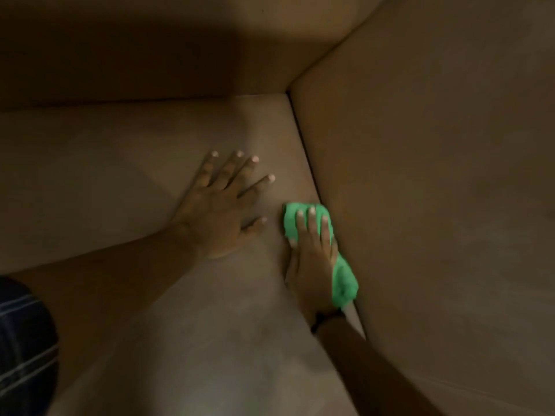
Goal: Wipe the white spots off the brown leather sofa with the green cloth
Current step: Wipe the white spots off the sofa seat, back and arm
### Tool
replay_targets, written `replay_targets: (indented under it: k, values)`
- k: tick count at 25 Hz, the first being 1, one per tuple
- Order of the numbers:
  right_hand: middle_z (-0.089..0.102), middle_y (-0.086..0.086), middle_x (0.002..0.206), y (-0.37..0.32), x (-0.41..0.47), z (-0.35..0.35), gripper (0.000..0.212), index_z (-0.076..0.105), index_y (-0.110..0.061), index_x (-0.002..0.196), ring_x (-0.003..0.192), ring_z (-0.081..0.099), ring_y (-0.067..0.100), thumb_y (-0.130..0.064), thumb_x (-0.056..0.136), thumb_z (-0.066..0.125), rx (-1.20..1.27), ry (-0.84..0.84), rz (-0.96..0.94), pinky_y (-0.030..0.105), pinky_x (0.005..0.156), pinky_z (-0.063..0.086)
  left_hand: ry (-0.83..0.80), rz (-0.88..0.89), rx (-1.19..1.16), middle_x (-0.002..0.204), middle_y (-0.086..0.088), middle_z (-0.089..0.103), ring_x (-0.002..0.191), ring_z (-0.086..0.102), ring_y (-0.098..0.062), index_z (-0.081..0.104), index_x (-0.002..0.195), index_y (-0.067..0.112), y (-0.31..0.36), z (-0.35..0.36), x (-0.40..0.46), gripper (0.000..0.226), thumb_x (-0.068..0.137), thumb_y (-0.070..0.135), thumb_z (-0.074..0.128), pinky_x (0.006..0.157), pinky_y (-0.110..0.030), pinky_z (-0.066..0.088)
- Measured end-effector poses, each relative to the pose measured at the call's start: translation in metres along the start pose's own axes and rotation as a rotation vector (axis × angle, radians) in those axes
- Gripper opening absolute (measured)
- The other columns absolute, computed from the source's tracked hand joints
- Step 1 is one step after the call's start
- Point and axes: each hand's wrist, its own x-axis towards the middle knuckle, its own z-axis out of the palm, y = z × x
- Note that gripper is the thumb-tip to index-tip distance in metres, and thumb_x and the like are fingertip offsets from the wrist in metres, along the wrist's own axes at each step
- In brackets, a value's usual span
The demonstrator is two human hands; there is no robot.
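The brown leather sofa fills the view; its seat cushion (pixel 120 163) lies flat under both hands. My right hand (pixel 312 259) presses the bunched green cloth (pixel 345 280) onto the seat, right beside the dark seam against the upright cushion (pixel 435 205). The cloth shows above my fingertips and along the outer edge of my hand; the rest is under my palm. My left hand (pixel 219 211) lies flat on the seat with fingers spread, a short way left of the cloth. The light is dim and I make out no white spots.
The sofa back (pixel 150 49) rises dark at the top and meets the right cushion in a corner. A dark band circles my right wrist (pixel 327 319). A dark checked sleeve (pixel 24 340) shows at the lower left.
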Motion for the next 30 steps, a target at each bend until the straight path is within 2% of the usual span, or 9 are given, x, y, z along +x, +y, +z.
replay_targets:
  k: [3, 7, 10, 13, 17, 20, 23, 28, 30]
  values:
    - [0.026, 0.000, 0.179, -0.020, 0.081, 0.009, 0.058, 0.034, -0.022, 0.170, 0.167, 0.017, 0.022, -0.037, 0.114, 0.032, 0.023, 0.003, -0.003, 0.057, 0.126, 0.030, -0.012, -0.040, 0.043, 0.186, -0.015, 0.025, 0.172, 0.020, -0.041, 0.030, 0.178, 0.023, 0.009, 0.000, 0.000, 0.089, 0.103, 0.071, 0.027, 0.136, -0.075, 0.009]
    - [0.029, 0.004, 0.178, -0.009, 0.069, -0.008, 0.060, 0.035, -0.014, 0.169, 0.166, 0.021, 0.027, -0.032, 0.113, 0.036, 0.032, -0.076, -0.189, 0.058, 0.124, 0.038, -0.050, -0.099, 0.022, 0.187, -0.015, 0.021, 0.174, 0.015, -0.039, 0.020, 0.180, 0.013, 0.013, -0.009, -0.006, 0.096, 0.104, 0.072, 0.026, 0.138, -0.071, 0.003]
    - [0.027, 0.005, 0.179, -0.034, 0.138, -0.012, 0.059, 0.032, -0.014, 0.170, 0.166, 0.021, 0.026, -0.035, 0.115, 0.035, 0.014, -0.039, -0.172, 0.053, 0.124, 0.035, -0.008, -0.097, 0.040, 0.184, -0.018, 0.029, 0.172, 0.021, -0.041, 0.028, 0.177, 0.007, 0.011, -0.003, -0.001, 0.096, 0.104, 0.069, 0.035, 0.137, -0.072, 0.004]
    - [0.027, 0.006, 0.179, -0.063, 0.200, -0.004, 0.057, 0.032, -0.012, 0.170, 0.166, 0.021, 0.028, -0.032, 0.117, 0.039, 0.034, -0.028, -0.159, 0.051, 0.125, 0.031, 0.009, -0.096, 0.055, 0.184, -0.019, 0.027, 0.173, 0.018, -0.040, 0.026, 0.176, 0.003, 0.007, 0.003, 0.005, 0.099, 0.105, 0.069, 0.037, 0.137, -0.073, 0.004]
    - [0.033, 0.009, 0.176, -0.038, 0.139, -0.020, 0.058, 0.037, -0.008, 0.167, 0.164, 0.027, 0.032, -0.027, 0.114, 0.049, 0.039, -0.073, -0.208, 0.052, 0.123, 0.037, 0.006, -0.090, 0.016, 0.184, -0.022, 0.028, 0.173, 0.020, -0.040, 0.026, 0.176, 0.001, 0.010, -0.003, -0.001, 0.100, 0.104, 0.069, 0.039, 0.137, -0.073, 0.008]
    - [0.026, 0.006, 0.179, -0.047, 0.166, -0.018, 0.059, 0.030, -0.012, 0.170, 0.166, 0.022, 0.028, -0.031, 0.116, 0.043, -0.001, -0.071, -0.230, 0.050, 0.124, 0.033, 0.020, -0.093, 0.020, 0.183, -0.023, 0.029, 0.172, 0.022, -0.041, 0.028, 0.175, 0.000, 0.007, 0.001, 0.000, 0.100, 0.104, 0.068, 0.042, 0.137, -0.073, 0.008]
    - [0.031, 0.006, 0.177, -0.057, 0.189, -0.003, 0.057, 0.035, -0.013, 0.169, 0.163, 0.029, 0.028, -0.033, 0.116, 0.039, -0.014, -0.002, -0.197, 0.050, 0.122, 0.036, 0.016, -0.093, 0.031, 0.183, -0.022, 0.028, 0.172, 0.020, -0.040, 0.026, 0.176, 0.001, 0.005, 0.007, 0.001, 0.100, 0.104, 0.069, 0.041, 0.138, -0.072, 0.003]
    - [0.038, 0.006, 0.174, 0.007, 0.046, -0.021, 0.060, 0.043, -0.011, 0.166, 0.157, 0.041, 0.033, -0.036, 0.111, 0.047, -0.027, -0.060, -0.239, 0.055, 0.110, 0.050, -0.062, -0.066, 0.008, 0.185, -0.020, 0.026, 0.173, 0.023, -0.038, 0.024, 0.177, 0.005, 0.006, -0.014, -0.013, 0.097, 0.104, 0.068, 0.037, 0.140, -0.067, 0.008]
    - [0.041, 0.004, 0.173, 0.012, 0.032, -0.015, 0.059, 0.046, -0.015, 0.164, 0.155, 0.044, 0.033, -0.036, 0.110, 0.051, -0.022, -0.041, -0.169, 0.056, 0.108, 0.052, -0.075, -0.082, 0.004, 0.186, -0.018, 0.024, 0.173, 0.021, -0.036, 0.023, 0.178, 0.008, 0.007, -0.018, -0.019, 0.096, 0.104, 0.067, 0.032, 0.140, -0.066, 0.009]
